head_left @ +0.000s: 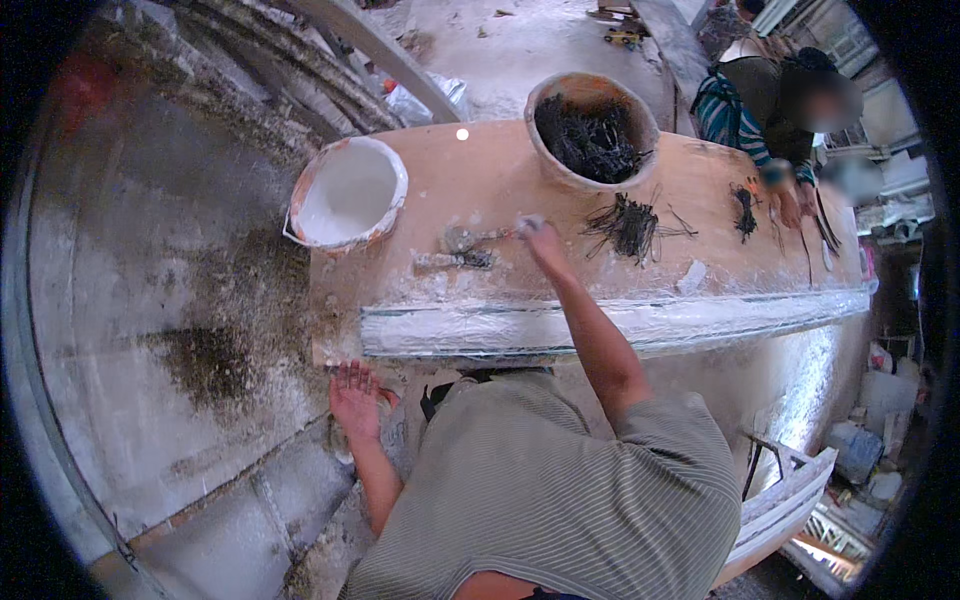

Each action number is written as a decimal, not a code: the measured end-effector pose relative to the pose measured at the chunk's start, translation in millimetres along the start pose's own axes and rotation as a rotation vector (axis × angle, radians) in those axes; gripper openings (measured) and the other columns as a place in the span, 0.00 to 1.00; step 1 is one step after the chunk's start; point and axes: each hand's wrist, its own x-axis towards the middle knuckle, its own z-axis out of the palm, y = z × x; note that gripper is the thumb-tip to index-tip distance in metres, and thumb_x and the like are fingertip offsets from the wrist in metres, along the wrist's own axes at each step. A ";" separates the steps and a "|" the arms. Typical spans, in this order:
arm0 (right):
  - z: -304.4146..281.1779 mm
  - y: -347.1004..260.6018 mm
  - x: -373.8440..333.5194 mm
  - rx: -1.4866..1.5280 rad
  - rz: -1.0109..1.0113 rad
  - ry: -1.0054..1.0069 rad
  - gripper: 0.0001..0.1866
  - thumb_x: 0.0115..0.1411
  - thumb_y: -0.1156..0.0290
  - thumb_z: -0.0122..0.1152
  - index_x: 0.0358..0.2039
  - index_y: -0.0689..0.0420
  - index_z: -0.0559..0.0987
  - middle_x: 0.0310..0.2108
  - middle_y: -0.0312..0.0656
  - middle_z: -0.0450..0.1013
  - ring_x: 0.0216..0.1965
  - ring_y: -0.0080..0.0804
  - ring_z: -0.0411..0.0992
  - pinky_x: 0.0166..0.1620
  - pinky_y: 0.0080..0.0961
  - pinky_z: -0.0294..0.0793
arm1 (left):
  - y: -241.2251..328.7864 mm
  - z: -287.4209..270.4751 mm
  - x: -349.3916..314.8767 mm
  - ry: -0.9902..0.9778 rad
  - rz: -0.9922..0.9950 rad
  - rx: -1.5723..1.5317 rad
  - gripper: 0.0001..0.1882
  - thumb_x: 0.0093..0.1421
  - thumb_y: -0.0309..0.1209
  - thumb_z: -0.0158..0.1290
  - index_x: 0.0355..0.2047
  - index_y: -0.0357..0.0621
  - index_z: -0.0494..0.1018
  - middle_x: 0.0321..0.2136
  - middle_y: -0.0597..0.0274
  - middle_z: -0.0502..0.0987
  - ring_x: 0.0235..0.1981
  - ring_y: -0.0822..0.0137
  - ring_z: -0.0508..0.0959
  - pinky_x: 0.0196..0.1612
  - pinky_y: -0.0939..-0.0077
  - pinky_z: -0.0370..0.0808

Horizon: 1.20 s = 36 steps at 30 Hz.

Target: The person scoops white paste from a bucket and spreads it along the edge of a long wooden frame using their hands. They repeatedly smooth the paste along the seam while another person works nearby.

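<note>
My right hand (541,247) reaches over the wooden table (430,190), its fingers closed around something whitish. Leading up to these fingers is the reddish handle of a plaster-caked tool with a rounded grey head (460,238); whether I grip that handle is unclear. Just nearer to me lies a second white-crusted tool, a brush by its look (455,261). My left hand (355,402) is low beside the table's near left corner, fingers stretched out and nothing in it. A white bucket (350,190) with pale liquid stands at the table's left. Right of my right hand sits a bundle of dark wires (630,228).
A large clay-coloured tub (644,100) full of dark wire stands at the back. Along the near edge runs a long white plastic-wrapped strip (600,325). At far right a co-worker's hands (793,205) are among dark strands (745,210). A slatted white chair (785,495) stands behind me.
</note>
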 end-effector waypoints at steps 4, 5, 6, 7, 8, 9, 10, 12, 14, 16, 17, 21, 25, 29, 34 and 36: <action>55.9 -69.8 -26.1 -0.298 -0.223 -0.161 0.22 0.58 0.60 0.65 0.47 0.63 0.80 0.46 0.60 0.76 0.45 0.58 0.76 0.52 0.49 0.74 | -18.7 8.5 -3.3 0.022 -0.001 -0.037 0.21 0.68 0.47 0.49 0.52 0.46 0.73 0.52 0.56 0.75 0.53 0.56 0.74 0.60 0.55 0.69; 72.7 -77.7 -30.5 -0.363 -0.293 -0.047 0.22 0.58 0.61 0.64 0.46 0.64 0.80 0.46 0.61 0.76 0.44 0.59 0.76 0.52 0.49 0.75 | -20.7 8.1 -5.2 0.027 0.005 -0.035 0.21 0.68 0.47 0.49 0.52 0.46 0.73 0.52 0.56 0.75 0.53 0.57 0.74 0.60 0.56 0.69; 84.8 -84.2 -34.5 -0.426 -0.362 0.067 0.21 0.57 0.61 0.64 0.45 0.65 0.79 0.47 0.61 0.75 0.43 0.61 0.76 0.52 0.49 0.75 | -21.2 7.2 -7.7 0.032 0.014 -0.031 0.21 0.68 0.48 0.49 0.52 0.46 0.73 0.52 0.56 0.75 0.53 0.57 0.74 0.60 0.56 0.69; 93.9 -85.9 -33.1 -0.499 -0.357 -0.004 0.20 0.57 0.63 0.63 0.44 0.66 0.79 0.47 0.62 0.75 0.42 0.62 0.76 0.51 0.50 0.75 | -22.3 4.7 -13.0 0.042 0.024 -0.030 0.22 0.68 0.48 0.49 0.51 0.46 0.73 0.52 0.56 0.75 0.52 0.57 0.74 0.59 0.57 0.70; 100.1 -86.8 -25.0 -0.577 -0.350 -0.067 0.18 0.57 0.65 0.62 0.42 0.66 0.79 0.46 0.62 0.75 0.40 0.64 0.76 0.51 0.50 0.75 | -24.6 5.3 -16.0 0.060 0.031 -0.030 0.22 0.68 0.48 0.49 0.52 0.46 0.73 0.51 0.56 0.75 0.52 0.58 0.74 0.59 0.57 0.70; 105.5 -86.1 -20.1 -0.654 -0.343 -0.131 0.16 0.57 0.67 0.61 0.40 0.67 0.79 0.46 0.62 0.74 0.39 0.65 0.76 0.50 0.51 0.76 | -25.7 5.5 -19.8 0.079 0.039 -0.030 0.22 0.68 0.48 0.49 0.52 0.46 0.72 0.51 0.56 0.76 0.52 0.58 0.74 0.59 0.57 0.70; 111.0 -88.0 -21.7 -0.654 -0.361 -0.136 0.15 0.58 0.68 0.60 0.39 0.68 0.78 0.44 0.63 0.75 0.40 0.64 0.76 0.48 0.52 0.76 | -26.2 2.0 -24.2 0.103 0.051 -0.032 0.22 0.68 0.48 0.49 0.52 0.46 0.72 0.51 0.56 0.76 0.52 0.58 0.75 0.59 0.57 0.70; 121.8 -91.2 -26.1 -0.653 -0.396 -0.145 0.13 0.58 0.71 0.58 0.39 0.69 0.76 0.40 0.65 0.75 0.42 0.62 0.77 0.45 0.53 0.77 | -26.7 -7.4 -32.1 0.114 0.072 -0.048 0.22 0.68 0.48 0.49 0.52 0.46 0.72 0.51 0.57 0.76 0.52 0.59 0.75 0.59 0.58 0.70; 128.1 -99.1 -31.3 -0.558 -0.459 -0.278 0.12 0.58 0.71 0.58 0.36 0.67 0.78 0.38 0.64 0.76 0.40 0.63 0.76 0.44 0.53 0.76 | -31.7 -20.8 -38.2 0.128 0.093 -0.075 0.22 0.68 0.48 0.49 0.52 0.46 0.72 0.51 0.57 0.76 0.52 0.59 0.75 0.59 0.58 0.71; 134.9 -114.1 -43.1 -0.506 -0.504 -0.408 0.11 0.57 0.71 0.58 0.35 0.67 0.79 0.35 0.63 0.77 0.39 0.63 0.76 0.44 0.53 0.76 | -35.7 -33.4 -44.6 0.153 0.109 -0.098 0.22 0.67 0.48 0.49 0.53 0.46 0.72 0.51 0.57 0.76 0.52 0.59 0.75 0.58 0.58 0.71; 144.1 -131.7 -59.3 -0.499 -0.518 -0.474 0.12 0.57 0.71 0.58 0.35 0.67 0.79 0.33 0.63 0.76 0.38 0.63 0.76 0.44 0.53 0.76 | -37.3 -38.6 -48.0 0.180 0.120 -0.100 0.22 0.67 0.48 0.48 0.53 0.46 0.71 0.51 0.57 0.75 0.52 0.59 0.75 0.58 0.58 0.71; 178.7 -190.3 -131.5 -0.348 -0.647 -0.735 0.14 0.58 0.70 0.57 0.38 0.68 0.79 0.33 0.63 0.76 0.38 0.64 0.76 0.46 0.53 0.75 | -36.2 -37.5 -45.3 0.208 0.131 -0.105 0.22 0.68 0.48 0.48 0.54 0.47 0.70 0.51 0.58 0.75 0.50 0.60 0.75 0.56 0.60 0.71; 210.8 -219.7 -184.9 -0.042 -0.828 -0.742 0.18 0.64 0.65 0.54 0.47 0.66 0.76 0.40 0.65 0.75 0.44 0.64 0.74 0.49 0.53 0.72 | -23.1 -32.2 -23.2 0.238 0.207 -0.010 0.21 0.68 0.46 0.48 0.53 0.47 0.70 0.52 0.60 0.74 0.49 0.61 0.75 0.53 0.61 0.70; 187.9 -244.2 -198.0 -0.108 -0.670 -0.828 0.18 0.65 0.65 0.51 0.49 0.65 0.77 0.43 0.65 0.75 0.47 0.65 0.73 0.53 0.50 0.71 | 8.7 -33.2 10.0 0.168 0.313 0.067 0.18 0.68 0.44 0.49 0.52 0.47 0.71 0.51 0.60 0.74 0.49 0.63 0.74 0.52 0.63 0.70; 157.9 -133.7 -159.1 -0.226 -0.409 -0.834 0.18 0.62 0.68 0.50 0.48 0.59 0.81 0.36 0.57 0.78 0.41 0.50 0.76 0.50 0.43 0.72 | 37.9 15.3 68.6 0.074 0.419 0.230 0.16 0.68 0.41 0.51 0.50 0.46 0.72 0.47 0.62 0.78 0.46 0.65 0.76 0.51 0.66 0.71; 124.5 -77.8 -152.7 -0.083 -0.306 -0.732 0.17 0.60 0.69 0.50 0.46 0.60 0.81 0.36 0.53 0.79 0.39 0.47 0.77 0.47 0.42 0.74 | 39.2 31.7 106.3 0.087 0.324 0.352 0.16 0.67 0.39 0.53 0.51 0.45 0.72 0.44 0.64 0.79 0.43 0.65 0.77 0.50 0.67 0.72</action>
